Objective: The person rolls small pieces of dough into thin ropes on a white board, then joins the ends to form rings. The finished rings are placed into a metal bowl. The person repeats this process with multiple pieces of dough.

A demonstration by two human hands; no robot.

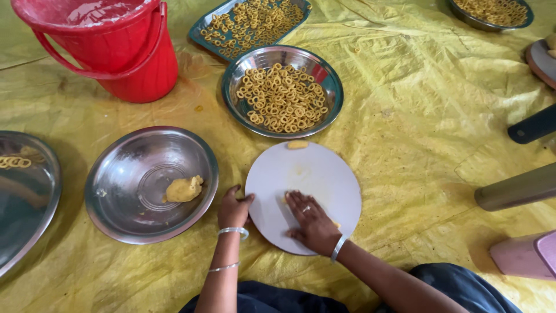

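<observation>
On the round white board [313, 174], centre foreground, the right hand [313, 223] lies palm down, fingers [296, 201] together and flat, pressing on a small strip of yellow dough [284, 200]. Only the dough's ends show: one at the fingertips, one a small bit at the heel of the hand near the board's lower right. Silver bangle on the right wrist.

Left hand [233, 210] rests at the board's left rim, fingers curled together, thumb touching the edge; holds nothing that I can see. Two silver bangles on that forearm.

A second small piece of dough [297, 144] sits at the board's far rim.

Left of the board, just beside it: steel bowl [116, 208] with one lump of yellow dough [184, 189] right of its centre.

Beyond the board, nearly touching its far rim: steel plate [237, 110] heaped with small yellow dough rings [284, 98]. Behind that, a teal tray [200, 29] with more rings.

Far left edge: part of another steel plate [35, 232], a few rings at its upper part.

Upper left: red bucket [133, 64], handle down, clear plastic liner inside.

Top right: another steel dish [472, 22] of rings, cut off by the frame.

Everything sits on a creased yellow sheet [417, 116] covering the floor.
</observation>
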